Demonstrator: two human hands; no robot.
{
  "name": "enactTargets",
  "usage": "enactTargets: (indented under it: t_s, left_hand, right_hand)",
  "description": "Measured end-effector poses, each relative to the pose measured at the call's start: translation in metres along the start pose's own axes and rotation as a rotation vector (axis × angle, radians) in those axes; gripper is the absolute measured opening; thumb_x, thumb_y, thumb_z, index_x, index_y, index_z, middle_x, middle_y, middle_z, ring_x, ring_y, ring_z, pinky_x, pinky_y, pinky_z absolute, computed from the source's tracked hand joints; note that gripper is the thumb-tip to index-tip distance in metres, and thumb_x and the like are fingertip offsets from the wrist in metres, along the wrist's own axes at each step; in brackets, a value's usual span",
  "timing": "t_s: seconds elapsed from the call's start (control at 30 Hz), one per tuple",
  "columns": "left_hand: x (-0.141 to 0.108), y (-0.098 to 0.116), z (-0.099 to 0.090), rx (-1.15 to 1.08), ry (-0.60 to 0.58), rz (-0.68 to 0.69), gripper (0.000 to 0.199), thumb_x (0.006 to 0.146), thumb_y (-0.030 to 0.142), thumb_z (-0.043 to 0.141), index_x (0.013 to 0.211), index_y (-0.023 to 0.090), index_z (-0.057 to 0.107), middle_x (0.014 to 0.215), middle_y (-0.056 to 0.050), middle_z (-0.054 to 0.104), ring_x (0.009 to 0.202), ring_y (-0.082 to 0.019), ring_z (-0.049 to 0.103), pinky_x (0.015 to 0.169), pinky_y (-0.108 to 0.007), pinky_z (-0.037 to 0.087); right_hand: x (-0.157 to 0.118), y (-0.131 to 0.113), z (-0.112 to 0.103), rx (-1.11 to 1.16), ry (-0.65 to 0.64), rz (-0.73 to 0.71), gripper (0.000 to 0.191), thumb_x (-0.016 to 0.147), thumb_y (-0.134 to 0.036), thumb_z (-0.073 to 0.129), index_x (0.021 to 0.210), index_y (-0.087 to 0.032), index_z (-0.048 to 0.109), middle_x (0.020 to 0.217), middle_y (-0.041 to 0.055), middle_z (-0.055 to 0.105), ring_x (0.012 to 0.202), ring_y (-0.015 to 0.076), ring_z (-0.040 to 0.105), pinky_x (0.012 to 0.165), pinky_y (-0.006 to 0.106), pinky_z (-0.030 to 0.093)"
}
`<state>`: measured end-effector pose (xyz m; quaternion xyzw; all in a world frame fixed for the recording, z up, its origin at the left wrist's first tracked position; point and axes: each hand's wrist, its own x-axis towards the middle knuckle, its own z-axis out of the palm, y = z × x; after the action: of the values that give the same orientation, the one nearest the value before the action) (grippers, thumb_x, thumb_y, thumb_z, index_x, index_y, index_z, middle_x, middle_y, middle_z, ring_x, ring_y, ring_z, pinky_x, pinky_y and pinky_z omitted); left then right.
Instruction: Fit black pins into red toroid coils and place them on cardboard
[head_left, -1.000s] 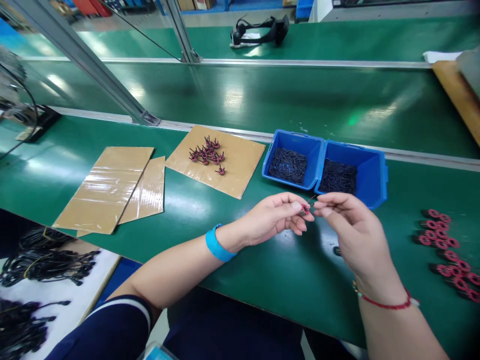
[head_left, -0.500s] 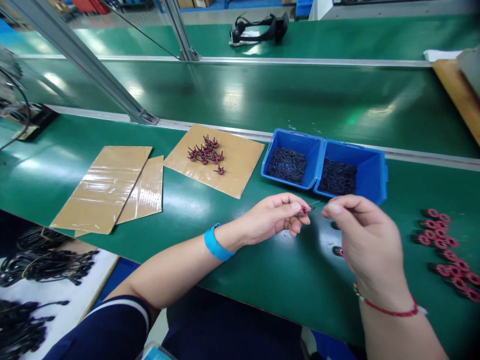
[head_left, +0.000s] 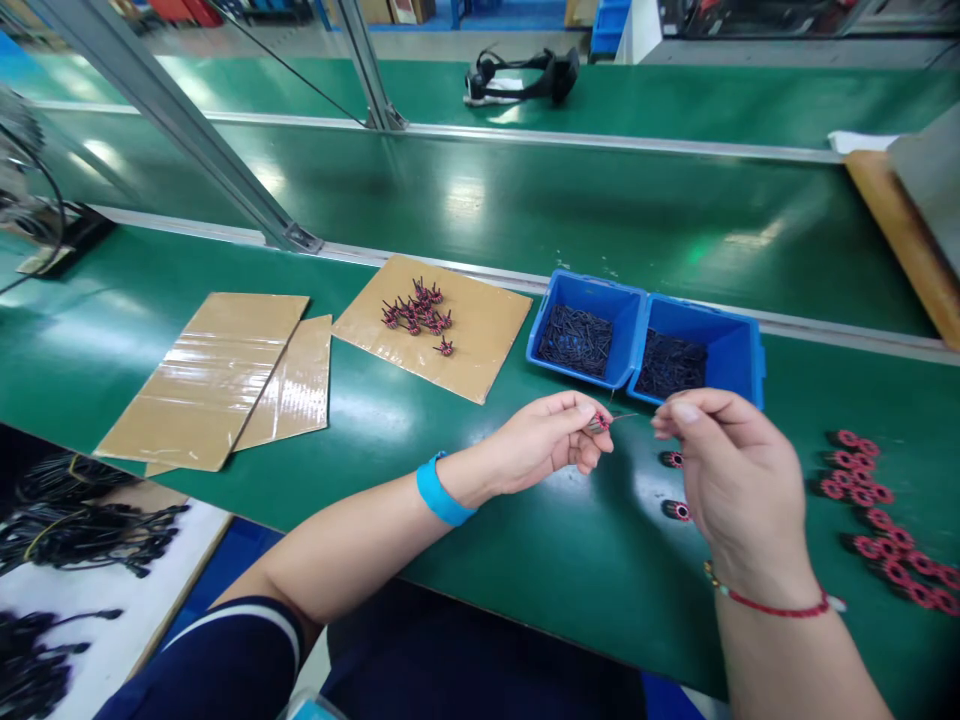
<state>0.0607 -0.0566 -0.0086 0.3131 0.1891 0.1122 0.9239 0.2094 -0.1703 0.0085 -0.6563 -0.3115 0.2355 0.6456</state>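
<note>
My left hand pinches a small red-wound ring coil between thumb and fingertips. Thin wire leads stick out of the coil, one pointing toward my right hand. My right hand is closed in a pinch just right of that lead's end; whatever sits between its fingertips is too small to make out. Below and beside the right fingers, two more ring coils, an upper one and a lower one, rest on the green table. Behind the hands stand a left blue bin and a right blue bin, both holding short black tubes.
A cardboard sheet carries a cluster of coils with black-sleeved leads. More cardboard lies to the left. Several red coils are grouped at the right. A metal post slants over the left side. Black cables lie lower left.
The coil has turned a little in my left hand, and its leads now point differently, one upward and one rightward. My right fingertips have shifted slightly away from the coil. The view has tilted slightly.
</note>
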Motion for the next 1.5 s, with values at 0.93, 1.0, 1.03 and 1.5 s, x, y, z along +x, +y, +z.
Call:
enactTargets:
  t_s: [0.93,1.0,1.03,1.5]
  left_hand:
    - [0.006,0.031,-0.01,0.004,0.312,0.456,0.018,0.087,0.029,0.069,0.091,0.014,0.059,0.075,0.0,0.067,0.058,-0.007,0.057,0.06,-0.021,0.044]
    - [0.003,0.031,-0.008,0.019,0.255,0.441,0.022,0.085,0.032,0.071,0.092,0.015,0.059,0.077,-0.001,0.068,0.059,-0.007,0.057,0.06,-0.022,0.044]
    - [0.002,0.03,-0.006,0.029,0.222,0.426,0.024,0.085,0.034,0.072,0.092,0.015,0.06,0.077,-0.001,0.068,0.058,-0.007,0.058,0.059,-0.022,0.044]
    - [-0.005,0.019,0.001,0.175,0.052,0.263,0.034,0.087,0.048,0.069,0.087,0.016,0.061,0.066,0.002,0.062,0.048,-0.006,0.053,0.048,-0.021,0.041]
  right_hand:
    - [0.112,-0.014,0.046,-0.753,-0.48,-0.194,0.019,0.086,-0.036,0.063,0.086,-0.02,0.074,0.078,0.0043,0.078,0.071,0.0197,0.072,0.07,0.033,0.055]
    - [0.098,-0.017,0.041,-0.633,-0.449,-0.156,0.031,0.089,-0.047,0.061,0.092,-0.018,0.073,0.083,0.0066,0.079,0.071,0.0194,0.074,0.069,0.033,0.057]
    - [0.089,-0.02,0.038,-0.56,-0.421,-0.128,0.036,0.089,-0.052,0.062,0.094,-0.018,0.072,0.085,0.0076,0.079,0.071,0.0193,0.074,0.068,0.033,0.058]
    - [0.011,-0.033,0.009,-0.068,-0.156,0.047,0.017,0.082,-0.038,0.082,0.086,-0.022,0.076,0.088,0.0046,0.08,0.074,0.0157,0.076,0.069,0.027,0.064]
